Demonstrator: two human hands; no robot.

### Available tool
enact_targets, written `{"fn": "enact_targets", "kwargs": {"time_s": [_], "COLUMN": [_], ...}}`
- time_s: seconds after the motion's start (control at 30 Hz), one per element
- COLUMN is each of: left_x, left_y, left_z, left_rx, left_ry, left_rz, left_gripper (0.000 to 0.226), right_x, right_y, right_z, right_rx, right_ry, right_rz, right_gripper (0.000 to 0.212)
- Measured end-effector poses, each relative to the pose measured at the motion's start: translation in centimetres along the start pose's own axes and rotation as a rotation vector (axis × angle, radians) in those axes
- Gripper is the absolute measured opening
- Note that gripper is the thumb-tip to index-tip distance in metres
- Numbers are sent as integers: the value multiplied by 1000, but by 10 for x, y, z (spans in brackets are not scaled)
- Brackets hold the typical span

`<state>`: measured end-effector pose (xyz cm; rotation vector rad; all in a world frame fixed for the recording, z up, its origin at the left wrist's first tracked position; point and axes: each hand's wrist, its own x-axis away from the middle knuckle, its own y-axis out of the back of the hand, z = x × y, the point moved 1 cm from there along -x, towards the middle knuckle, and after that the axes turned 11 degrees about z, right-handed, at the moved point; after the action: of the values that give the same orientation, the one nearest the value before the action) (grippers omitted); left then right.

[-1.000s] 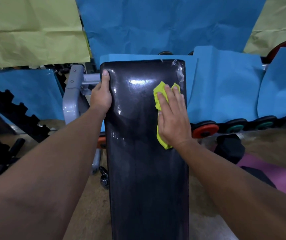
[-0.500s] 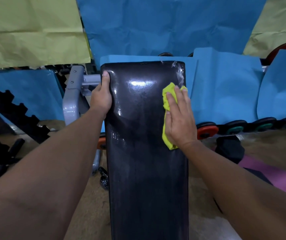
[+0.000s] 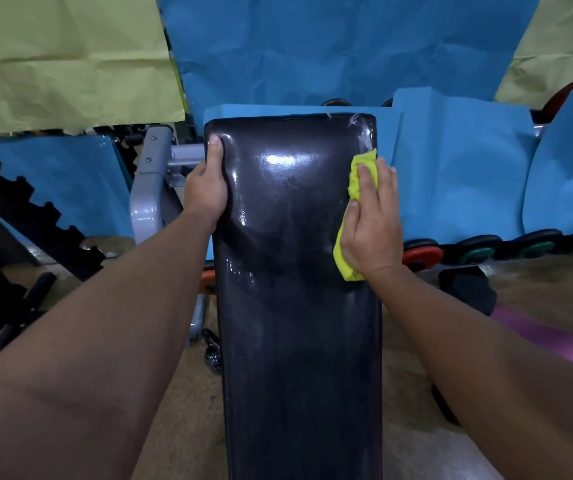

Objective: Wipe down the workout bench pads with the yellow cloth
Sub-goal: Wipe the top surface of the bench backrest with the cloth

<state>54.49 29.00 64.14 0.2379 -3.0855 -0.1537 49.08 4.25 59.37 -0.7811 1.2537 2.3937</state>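
Two hands at work: left hand [image 3: 206, 188] clamped on the bench pad [image 3: 299, 271] edge, right hand [image 3: 371, 223] flat pressing the yellow cloth [image 3: 359, 174] — overlapping strokes should serve best.

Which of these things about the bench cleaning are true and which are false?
1. The right hand presses the yellow cloth on the bench pad. True.
2. The left hand holds a spray bottle. False: it grips the pad's left edge.
3. The cloth is at the pad's right edge. True.
4. The pad is bright red. False: it is shiny black.
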Motion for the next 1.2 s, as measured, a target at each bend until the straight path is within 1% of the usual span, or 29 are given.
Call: {"fn": "enact_targets", "kwargs": {"time_s": [0.03, 0.1, 0.2, 0.27, 0.3, 0.4, 0.43, 0.47, 0.5, 0.6, 0.63, 0.73, 0.87, 0.93, 1.0, 1.1, 1.17, 1.2], "left_x": [0, -1, -3, -1, 0, 3, 1, 1, 1, 1, 1, 6, 10, 10, 8, 13, 15, 14], "left_y": [0, 1, 2, 2, 2, -3, -3, -3, -2, -1, -1, -4, -3, -2, -2, -4, -3, -2], "left_z": [0, 1, 2, 0, -1, -3, -2, -2, -1, 0, -1, -5, -8, -9, -9, -5, 0, 4], "left_rx": [1, 6, 15, 8, 2, -17, -25, -41, -50, -74, -75, -106, -177, -182, -147, -59, -35, -28], "left_ry": [-5, -10, -14, -13, -10, -13, -18, -20, -21, -5, 3, -18, -115, -133, -119, -53, -28, -21], "left_rz": [-2, -5, -12, -12, -8, -13, -21, -20, -16, -25, -30, -49, -59, -34, 2, 66, 97, 95], "left_gripper": [85, 81, 92, 98, 95, 67, 61, 59, 63, 87, 88, 78, 60, 57, 59, 71, 78, 81], "right_x": [-5, -7, 6, 16, 18, 8, 3, -2, -4, 6, 13, 22, 5, 1, 6, 24, 27, 24], "right_y": [-1, -4, -5, -4, -3, -2, -3, -5, -7, -15, -16, -12, -7, -8, -11, -12, -7, -5], "right_z": [4, 13, 10, 2, -2, 2, 7, 13, 18, 30, 30, 16, 8, 15, 21, 14, 4, 1], "right_rx": [2, 18, 49, 45, 34, 9, 11, 19, 34, 83, 87, 83, 38, 51, 96, 160, 183, 182], "right_ry": [-1, 55, 124, 91, 59, -27, -28, -6, 34, 144, 167, 195, 59, 39, 113, 237, 276, 268], "right_rz": [-2, 2, 27, 29, 21, -7, -14, -20, -24, 8, 21, 48, -5, -6, 27, 113, 129, 118], "right_gripper": [52, 53, 54, 53, 53, 54, 54, 54, 54, 56, 56, 53, 52, 52, 53, 55, 55, 55]}}
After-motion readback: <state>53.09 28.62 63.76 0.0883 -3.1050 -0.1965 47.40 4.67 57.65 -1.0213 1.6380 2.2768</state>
